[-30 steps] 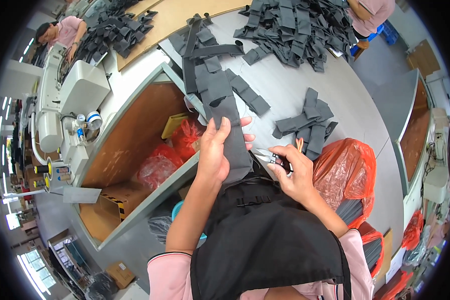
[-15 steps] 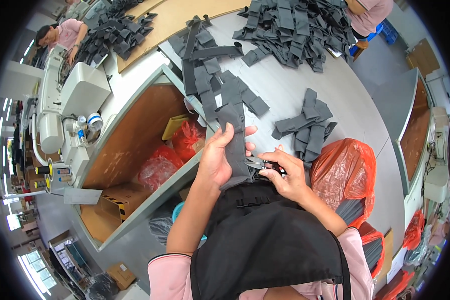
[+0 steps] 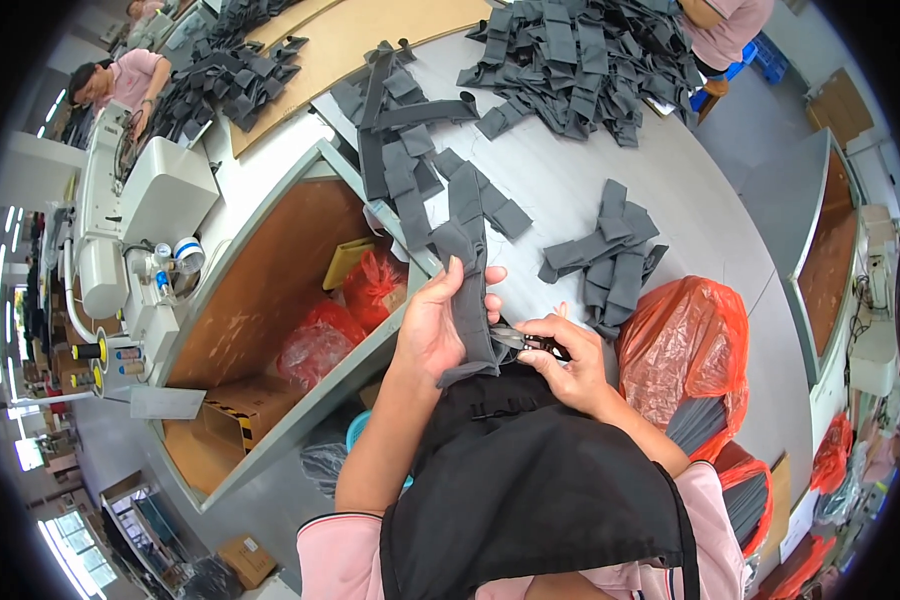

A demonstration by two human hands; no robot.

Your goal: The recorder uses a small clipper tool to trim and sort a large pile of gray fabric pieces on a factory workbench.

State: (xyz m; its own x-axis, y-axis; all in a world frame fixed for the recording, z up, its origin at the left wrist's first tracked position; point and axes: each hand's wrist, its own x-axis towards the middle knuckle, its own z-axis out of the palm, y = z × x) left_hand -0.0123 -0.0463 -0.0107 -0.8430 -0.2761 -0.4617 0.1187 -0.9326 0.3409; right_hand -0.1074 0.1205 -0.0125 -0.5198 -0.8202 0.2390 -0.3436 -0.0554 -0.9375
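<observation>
My left hand (image 3: pixel 438 325) is closed around a dark grey fabric strip (image 3: pixel 473 310), thumb on its face and fingertips showing past its right edge. The strip stands up from just above my black apron (image 3: pixel 540 490) toward other strips on the table. In my right hand (image 3: pixel 570 360) is a small pair of thread snips (image 3: pixel 532 343) with dark handles and metal blades. Their tips touch or lie very near the strip's right edge; the exact contact is too small to tell. A small stack of grey strips (image 3: pixel 610 250) lies on the table beyond my right hand.
A large heap of grey strips (image 3: pixel 580 70) covers the table's far side. Red plastic bags (image 3: pixel 685 335) holding grey pieces stand at right. On the left are an open wooden bin (image 3: pixel 270 270) with bags inside and a sewing machine (image 3: pixel 170 185). Two co-workers are farther off.
The snips have moved slightly along the strip's edge, and their blades look closer together. The strip has shifted a little in my left hand.
</observation>
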